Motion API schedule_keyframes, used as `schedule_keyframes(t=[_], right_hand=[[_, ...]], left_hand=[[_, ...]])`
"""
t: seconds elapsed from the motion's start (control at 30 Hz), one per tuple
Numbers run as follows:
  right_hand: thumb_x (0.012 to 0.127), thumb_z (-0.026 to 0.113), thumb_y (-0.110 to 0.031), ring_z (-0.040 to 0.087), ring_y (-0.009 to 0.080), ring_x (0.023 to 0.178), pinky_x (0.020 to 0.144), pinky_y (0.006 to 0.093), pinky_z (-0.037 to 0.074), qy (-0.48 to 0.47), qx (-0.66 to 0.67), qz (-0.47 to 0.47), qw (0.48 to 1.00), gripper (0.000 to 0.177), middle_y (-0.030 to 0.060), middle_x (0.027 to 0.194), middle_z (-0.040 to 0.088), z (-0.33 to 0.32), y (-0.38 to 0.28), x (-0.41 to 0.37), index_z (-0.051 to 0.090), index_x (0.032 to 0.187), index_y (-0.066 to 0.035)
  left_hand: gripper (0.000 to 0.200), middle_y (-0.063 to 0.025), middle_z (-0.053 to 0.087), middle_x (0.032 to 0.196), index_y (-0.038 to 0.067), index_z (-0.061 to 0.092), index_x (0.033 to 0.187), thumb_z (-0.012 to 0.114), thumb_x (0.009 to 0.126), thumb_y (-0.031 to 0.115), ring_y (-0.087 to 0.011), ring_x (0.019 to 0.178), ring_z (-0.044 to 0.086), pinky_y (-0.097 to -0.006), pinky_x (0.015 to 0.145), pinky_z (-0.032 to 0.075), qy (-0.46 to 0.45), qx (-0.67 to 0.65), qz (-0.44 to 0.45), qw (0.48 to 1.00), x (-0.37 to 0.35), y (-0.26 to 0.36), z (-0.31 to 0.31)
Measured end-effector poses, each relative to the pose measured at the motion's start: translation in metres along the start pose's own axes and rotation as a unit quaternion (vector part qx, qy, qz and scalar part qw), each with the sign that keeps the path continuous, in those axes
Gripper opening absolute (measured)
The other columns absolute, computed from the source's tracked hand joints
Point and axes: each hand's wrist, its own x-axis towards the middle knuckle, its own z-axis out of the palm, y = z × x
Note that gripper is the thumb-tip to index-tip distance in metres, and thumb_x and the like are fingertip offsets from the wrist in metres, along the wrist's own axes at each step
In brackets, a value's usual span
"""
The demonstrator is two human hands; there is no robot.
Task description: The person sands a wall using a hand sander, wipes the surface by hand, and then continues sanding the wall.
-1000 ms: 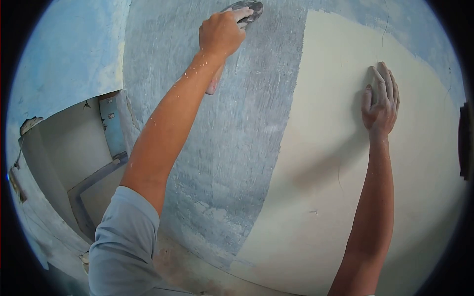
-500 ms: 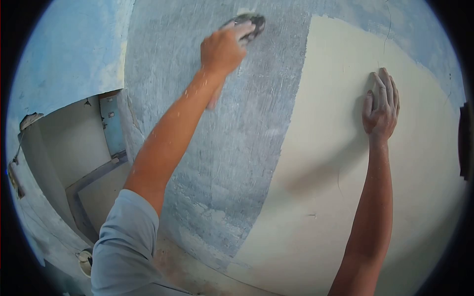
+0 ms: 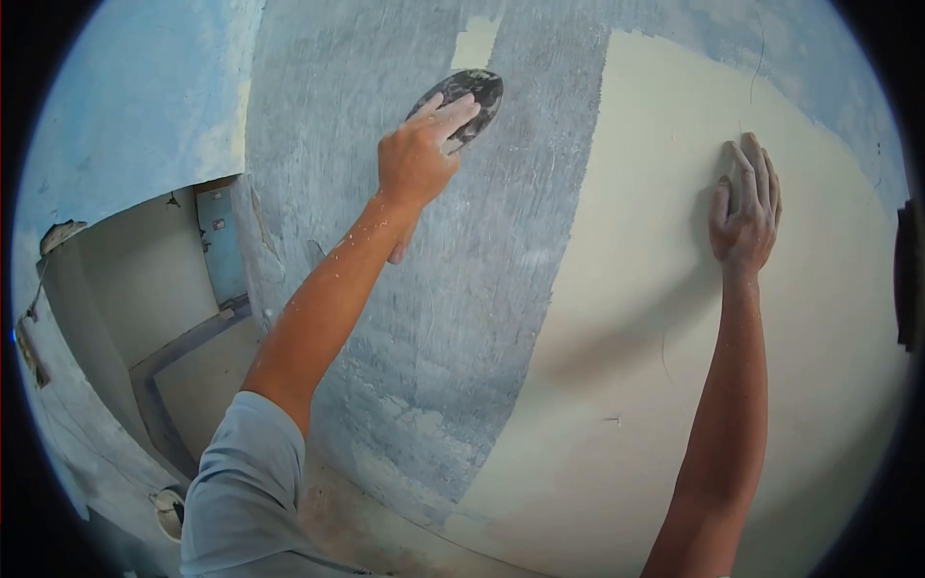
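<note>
My left hand [image 3: 416, 166] is wrapped round a scraper with a dark, oval, pale-smeared blade [image 3: 485, 94], its fingers laid along the blade's face. The blade lies against the grey streaked part of the wall [image 3: 462, 289]. Below my wrist shows what looks like the end of its handle [image 3: 401, 250]; the rest is hidden by my hand. Directly above the blade runs a short cream strip [image 3: 475, 45]. On the right, my right hand [image 3: 744, 214], dusty and holding nothing, is placed against the cream part of the wall [image 3: 626, 318] with fingers stretched upward.
A recessed opening [image 3: 145, 279] with a broken edge lies to the left, a blue panel [image 3: 222, 241] inside it. Blue wall [image 3: 145, 96] surrounds it above. A small nail-like piece [image 3: 614, 420] sticks out of the cream area. A dark object [image 3: 906, 277] stands at the far right edge.
My left hand has moved down and slightly left with the scraper. More of the cream strip now shows above the blade. My right hand stays in place.
</note>
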Motion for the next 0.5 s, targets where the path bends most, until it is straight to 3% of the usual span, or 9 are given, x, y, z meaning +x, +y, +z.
schedule_keyframes(t=[0.13, 0.33, 0.4, 0.43, 0.5], right_hand=[[0.095, 0.060, -0.012, 0.048, 0.0220, 0.147, 0.124, 0.0424, 0.037, -0.004, -0.008, 0.004, 1.000, 0.047, -0.0023, 0.157, 0.055, 0.002, 0.001, 0.000, 0.064, 0.141, -0.020], [0.094, 0.060, -0.012, 0.049, 0.0223, 0.147, 0.123, 0.0422, 0.037, -0.003, -0.003, 0.003, 1.000, 0.047, -0.0026, 0.156, 0.055, 0.003, 0.002, 0.000, 0.065, 0.141, -0.020], [0.094, 0.060, -0.012, 0.049, 0.0222, 0.147, 0.123, 0.0423, 0.037, -0.004, -0.003, 0.000, 1.000, 0.047, -0.0026, 0.156, 0.056, 0.003, 0.003, 0.000, 0.065, 0.141, -0.020], [0.095, 0.060, -0.012, 0.049, 0.0222, 0.147, 0.123, 0.0423, 0.038, -0.002, -0.003, 0.000, 1.000, 0.048, -0.0026, 0.156, 0.056, 0.003, 0.003, 0.000, 0.064, 0.141, -0.021], [0.095, 0.061, -0.012, 0.049, 0.0222, 0.147, 0.123, 0.0423, 0.038, -0.001, -0.003, -0.001, 1.000, 0.048, -0.0026, 0.156, 0.056, 0.002, 0.002, 0.000, 0.065, 0.141, -0.021]], left_hand=[[0.049, 0.0038, 0.071, 0.136, 0.028, 0.076, 0.126, 0.068, 0.084, 0.004, -0.0274, 0.127, 0.066, -0.0409, 0.094, 0.060, 0.035, 0.017, 0.025, 0.999, 0.030, 0.000, 0.006], [0.043, -0.0008, 0.073, 0.131, 0.030, 0.077, 0.126, 0.069, 0.088, 0.011, -0.0303, 0.119, 0.070, -0.0431, 0.094, 0.059, 0.027, 0.067, -0.046, 0.996, 0.106, 0.013, 0.000], [0.051, -0.0099, 0.074, 0.126, 0.028, 0.078, 0.125, 0.065, 0.081, 0.005, -0.0348, 0.109, 0.072, -0.0408, 0.096, 0.059, -0.037, 0.079, -0.100, 0.991, 0.121, 0.026, -0.015], [0.051, -0.0099, 0.074, 0.126, 0.028, 0.078, 0.125, 0.065, 0.081, 0.005, -0.0348, 0.109, 0.072, -0.0408, 0.096, 0.059, -0.038, 0.080, -0.100, 0.991, 0.118, 0.023, -0.011], [0.043, -0.0018, 0.073, 0.131, 0.030, 0.076, 0.128, 0.069, 0.089, 0.012, -0.0303, 0.119, 0.070, -0.0423, 0.095, 0.059, 0.004, 0.072, -0.050, 0.996, 0.102, 0.008, 0.002]])
